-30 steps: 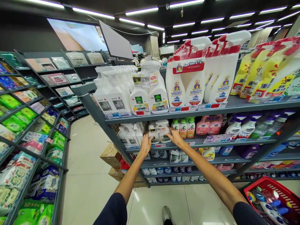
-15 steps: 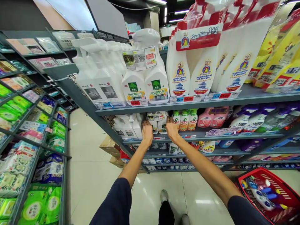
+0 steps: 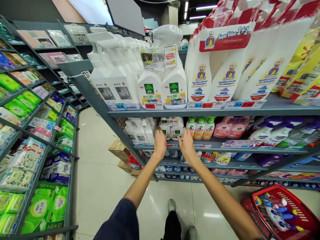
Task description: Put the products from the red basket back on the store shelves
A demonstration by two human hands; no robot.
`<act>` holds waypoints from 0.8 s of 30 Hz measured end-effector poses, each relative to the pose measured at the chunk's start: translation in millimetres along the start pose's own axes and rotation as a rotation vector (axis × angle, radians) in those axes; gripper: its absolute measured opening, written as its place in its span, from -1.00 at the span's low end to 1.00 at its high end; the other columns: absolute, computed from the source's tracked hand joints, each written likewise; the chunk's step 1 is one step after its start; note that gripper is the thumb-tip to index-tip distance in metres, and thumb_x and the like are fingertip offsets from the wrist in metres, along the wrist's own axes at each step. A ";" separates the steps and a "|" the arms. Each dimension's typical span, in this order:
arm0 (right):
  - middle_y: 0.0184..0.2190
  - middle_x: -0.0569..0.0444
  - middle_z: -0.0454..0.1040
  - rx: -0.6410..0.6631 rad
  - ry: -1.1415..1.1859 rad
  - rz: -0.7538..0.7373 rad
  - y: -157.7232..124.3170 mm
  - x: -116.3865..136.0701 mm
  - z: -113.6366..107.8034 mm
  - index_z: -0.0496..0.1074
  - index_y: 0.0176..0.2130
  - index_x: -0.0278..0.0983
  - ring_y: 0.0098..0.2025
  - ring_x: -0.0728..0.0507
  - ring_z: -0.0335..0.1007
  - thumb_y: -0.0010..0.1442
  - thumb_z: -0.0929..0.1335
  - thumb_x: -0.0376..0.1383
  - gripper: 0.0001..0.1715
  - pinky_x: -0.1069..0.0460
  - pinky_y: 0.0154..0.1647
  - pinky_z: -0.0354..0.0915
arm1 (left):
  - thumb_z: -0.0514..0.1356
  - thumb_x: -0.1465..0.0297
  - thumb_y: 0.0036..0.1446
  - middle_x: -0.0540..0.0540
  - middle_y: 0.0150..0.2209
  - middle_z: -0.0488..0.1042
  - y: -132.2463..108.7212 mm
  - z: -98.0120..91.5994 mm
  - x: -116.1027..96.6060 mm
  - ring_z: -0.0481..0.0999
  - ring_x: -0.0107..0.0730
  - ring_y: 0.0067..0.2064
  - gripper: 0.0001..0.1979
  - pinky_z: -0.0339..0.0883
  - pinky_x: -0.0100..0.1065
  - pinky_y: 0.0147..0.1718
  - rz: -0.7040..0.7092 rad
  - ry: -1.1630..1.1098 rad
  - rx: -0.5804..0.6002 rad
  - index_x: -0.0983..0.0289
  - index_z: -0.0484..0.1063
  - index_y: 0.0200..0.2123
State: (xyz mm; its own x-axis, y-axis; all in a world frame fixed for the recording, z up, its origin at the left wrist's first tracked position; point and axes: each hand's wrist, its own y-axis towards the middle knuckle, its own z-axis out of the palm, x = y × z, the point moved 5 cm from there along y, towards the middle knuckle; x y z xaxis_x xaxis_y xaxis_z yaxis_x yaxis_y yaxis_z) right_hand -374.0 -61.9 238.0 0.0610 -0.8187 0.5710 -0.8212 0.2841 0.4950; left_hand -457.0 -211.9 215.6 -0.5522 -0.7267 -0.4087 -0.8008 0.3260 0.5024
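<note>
While the left hand (image 3: 160, 144) and right hand (image 3: 187, 145) stand apart, flanking 2 white bottles (image 3: 176, 129) between them, contact unclear, a sideways right-hand knock could topple the 3 green-capped bottles (image 3: 200, 129) just beside it.

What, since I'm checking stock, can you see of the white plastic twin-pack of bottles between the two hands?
The white plastic twin-pack of bottles shows two bottles side by side, a printed picture band across their upper parts and green-and-yellow labels below. It looks upright on the grey second shelf from the top, its top hidden. The bare left hand and bare right hand flank it; whether they grip it is unclear.
</note>
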 end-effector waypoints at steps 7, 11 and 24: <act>0.02 -0.19 0.51 0.257 0.022 -0.145 -36.6 -26.3 34.6 0.45 0.05 -0.32 0.10 -0.32 0.41 0.40 0.28 -0.33 -0.73 -0.21 0.16 0.30 | 0.06 0.42 0.39 0.24 0.12 0.48 -57.6 -4.4 35.2 0.57 -0.08 0.02 -0.67 0.46 -0.18 -0.03 -0.019 0.018 0.208 0.26 0.41 0.16; -0.12 -0.17 0.55 0.323 -0.042 -0.133 -10.6 -32.8 53.9 0.48 -0.12 -0.33 0.00 -0.28 0.42 0.38 0.28 -0.38 -0.82 -0.13 0.06 0.30 | 0.06 0.38 0.39 0.26 0.08 0.49 -34.4 3.2 60.4 0.58 -0.07 -0.09 -0.69 0.42 -0.22 -0.16 -0.036 0.079 0.322 0.28 0.48 0.10; -0.23 -0.06 0.47 0.405 -0.039 -0.277 -7.3 -45.9 55.0 0.38 -0.24 -0.25 -0.11 -0.20 0.35 0.44 0.22 -0.35 -0.79 -0.05 -0.03 0.29 | 0.06 0.32 0.40 0.19 0.04 0.51 -11.1 14.9 36.5 0.55 -0.13 -0.05 -0.71 0.31 -0.30 -0.18 0.218 -0.006 0.522 0.22 0.53 0.03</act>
State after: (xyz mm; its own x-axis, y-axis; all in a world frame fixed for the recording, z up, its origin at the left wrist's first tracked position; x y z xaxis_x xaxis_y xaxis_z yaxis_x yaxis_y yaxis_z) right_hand -402.0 -53.8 172.1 0.2934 -0.8561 0.4255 -0.9321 -0.1573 0.3261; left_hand -471.7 -233.1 183.8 -0.7180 -0.6058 -0.3429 -0.6754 0.7254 0.1328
